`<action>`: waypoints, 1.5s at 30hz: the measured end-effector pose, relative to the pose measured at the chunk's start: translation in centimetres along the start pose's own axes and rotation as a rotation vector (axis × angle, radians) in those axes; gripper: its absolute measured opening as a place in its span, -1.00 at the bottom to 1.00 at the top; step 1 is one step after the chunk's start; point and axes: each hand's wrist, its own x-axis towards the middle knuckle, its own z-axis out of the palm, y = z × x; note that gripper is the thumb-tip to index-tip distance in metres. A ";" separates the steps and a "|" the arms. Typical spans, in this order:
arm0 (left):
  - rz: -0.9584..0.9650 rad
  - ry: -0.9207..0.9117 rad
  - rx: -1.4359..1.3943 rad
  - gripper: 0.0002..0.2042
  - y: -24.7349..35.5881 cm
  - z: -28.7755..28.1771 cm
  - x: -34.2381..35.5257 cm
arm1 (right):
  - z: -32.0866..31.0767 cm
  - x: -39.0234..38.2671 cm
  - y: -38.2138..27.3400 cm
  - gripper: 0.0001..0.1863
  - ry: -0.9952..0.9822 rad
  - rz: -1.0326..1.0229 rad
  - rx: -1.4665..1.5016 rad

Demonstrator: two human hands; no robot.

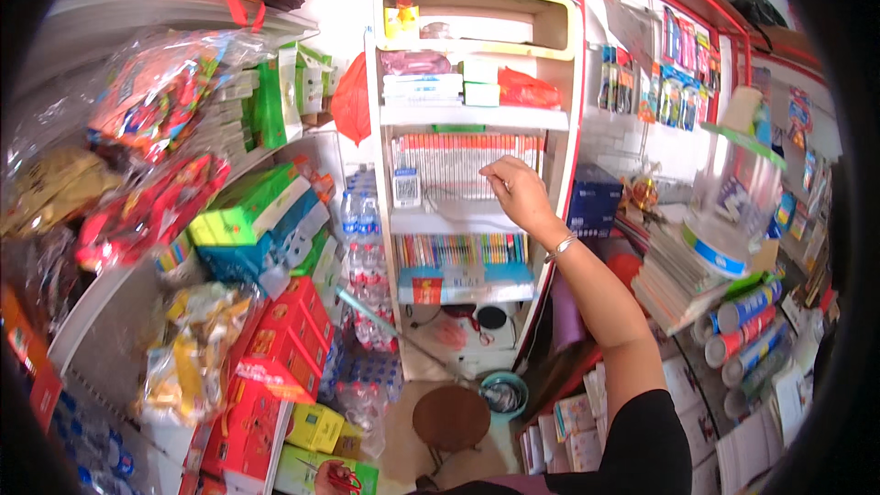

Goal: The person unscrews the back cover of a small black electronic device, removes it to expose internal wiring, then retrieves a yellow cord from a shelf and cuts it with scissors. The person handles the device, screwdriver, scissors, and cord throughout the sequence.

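Crowded shop shelving fills the frame, stock piled on every side of a narrow floor. Nearest, at the bottom edge left of centre, the left hand (332,475) closes its grip on red-handled scissors (345,478), just above a green box (323,471). Beside it, low in the middle, stands a round brown stool (450,418), with a small teal bowl (503,393) just past it. Red cartons (275,357) and green-and-blue boxes (257,211) stack up at the left; rolled tubes (747,330) and a pile of booklets (674,280) lie at the right. Farther back, in the centre, the right arm stretches up to a white shelf unit (385,128). The right hand (518,192) has its fingertips narrowed to a pinch at a row of thin red-and-white packets (440,160) on the middle shelf; whether one is already caught between them I cannot tell. By my judgement, the step in hand is picking one packet out of that row. Drawing it out would call for a firm pinch on a single packet and a straight pull, so its neighbours stay standing.
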 end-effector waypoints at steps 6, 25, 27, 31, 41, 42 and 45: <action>0.092 -0.314 -0.147 -0.79 5.7 11.2 8.4 | 4.9 11.0 11.2 -0.95 0.123 -0.091 -0.301; 0.411 0.035 -0.492 -0.70 -1.2 17.4 14.9 | 12.3 35.3 25.4 -0.86 0.379 -0.018 -0.040; 0.297 0.051 -0.537 -0.68 -0.2 18.9 15.4 | 8.8 38.6 27.6 -0.79 0.349 0.101 0.063; 0.236 0.216 -0.477 -0.67 1.8 21.0 15.5 | 4.4 41.1 26.8 -0.81 0.355 -0.014 0.492; 0.183 0.151 -0.236 -0.77 1.7 19.1 16.7 | -1.7 38.9 24.5 -0.77 0.083 0.359 0.540; 0.181 0.142 -0.232 -0.77 1.6 18.9 16.8 | -1.8 38.6 23.9 -0.76 0.066 0.332 0.554; 0.182 0.138 -0.224 -0.76 1.7 18.3 16.7 | -1.0 37.3 20.8 -0.73 -0.049 0.242 0.555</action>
